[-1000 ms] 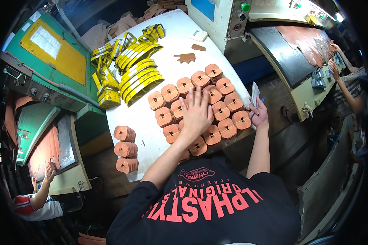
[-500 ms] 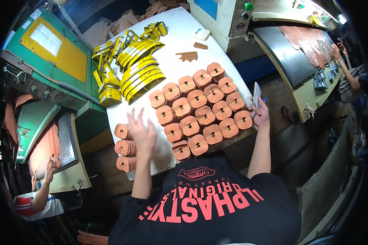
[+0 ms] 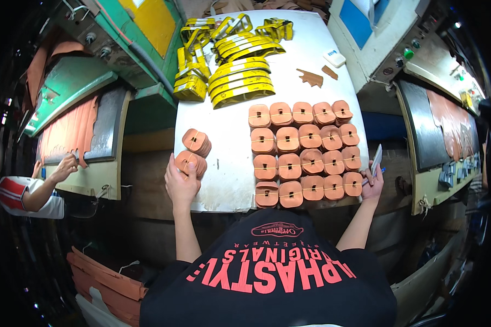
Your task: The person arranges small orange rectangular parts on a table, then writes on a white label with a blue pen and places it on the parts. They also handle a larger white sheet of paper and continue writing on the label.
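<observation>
At the table's left edge, my left hand (image 3: 181,184) is closed round the near side of a bundle of tan leather pieces (image 3: 186,161), thumb on its right. Another such bundle (image 3: 195,140) stands just beyond it. My right hand (image 3: 372,184), by the right table edge, holds a thin pale flat thing (image 3: 377,157), seen nearly edge-on, and a blue pen (image 3: 383,170). Between my hands stand rows of banded bundles of rounded-square leather pieces (image 3: 288,165), each with a small dark hole in the middle.
Yellow cutting dies (image 3: 240,82) pile up on the far left of the white table (image 3: 223,188). Leather scraps (image 3: 310,78) and a small white box (image 3: 334,58) lie at far right. Machines flank the table. At the left one, a co-worker's hand (image 3: 65,166) is near a leather sheet (image 3: 71,133).
My left hand has come down from above the table onto a left bundle. Three bundles showed there before, two show now. The view has turned, and the right hand keeps its hold.
</observation>
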The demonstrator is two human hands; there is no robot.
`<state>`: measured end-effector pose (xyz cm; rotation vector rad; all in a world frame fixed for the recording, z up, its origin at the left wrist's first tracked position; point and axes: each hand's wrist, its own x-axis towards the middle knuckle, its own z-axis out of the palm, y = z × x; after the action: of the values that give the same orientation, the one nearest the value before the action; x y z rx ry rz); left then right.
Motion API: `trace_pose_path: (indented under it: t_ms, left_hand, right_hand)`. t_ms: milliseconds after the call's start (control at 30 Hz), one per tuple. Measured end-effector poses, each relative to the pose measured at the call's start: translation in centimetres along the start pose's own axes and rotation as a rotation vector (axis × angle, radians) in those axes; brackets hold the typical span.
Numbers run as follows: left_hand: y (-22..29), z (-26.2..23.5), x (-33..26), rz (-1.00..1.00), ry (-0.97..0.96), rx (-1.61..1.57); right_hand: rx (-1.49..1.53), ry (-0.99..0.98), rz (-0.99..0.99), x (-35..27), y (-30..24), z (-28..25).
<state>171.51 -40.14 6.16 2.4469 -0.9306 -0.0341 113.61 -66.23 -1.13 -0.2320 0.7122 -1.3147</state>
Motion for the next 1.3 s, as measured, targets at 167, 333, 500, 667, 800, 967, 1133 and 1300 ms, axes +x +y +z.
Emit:
trace_pose_path:
  t_ms: [167, 333, 500, 667, 800, 967, 1133, 1300]
  left_hand:
    - [1.8, -1.8, 0.6, -0.088, -0.129, -0.046]
    - [2.8, -1.7, 0.9, -0.128, -0.199, 0.179]
    - [3.6, -1.1, 1.1, -0.177, -0.193, 0.207]
    - [4.2, -1.3, 0.8, -0.190, -0.164, 0.218]
    - [3.9, -1.4, 0.8, -0.207, -0.172, 0.211]
    - [4.0, -2.0, 0.9, -0.155, -0.166, 0.131]
    - [3.5, -2.0, 0.6, -0.126, -0.192, 0.088]
    - [3.9, -1.7, 0.0, -0.056, -0.214, 0.074]
  right_hand:
    - [-0.023, -0.096, 0.013, 0.3, -0.1, -0.6]
    - [-0.010, -0.087, 0.030, 0.5, 0.0, -0.3]
    - [0.002, -0.119, 0.036, 1.2, -0.4, -2.2]
    - [0.008, -0.112, 0.037, 0.9, -0.2, -1.5]
    - [0.005, -0.082, 0.039, 0.3, -0.1, -0.2]
    - [-0.001, -0.107, 0.043, 0.3, -0.1, -0.4]
    - [-0.008, -0.072, 0.040, 0.1, 0.0, -0.2]
    - [-0.025, 0.009, 0.005, -0.1, 0.1, 0.6]
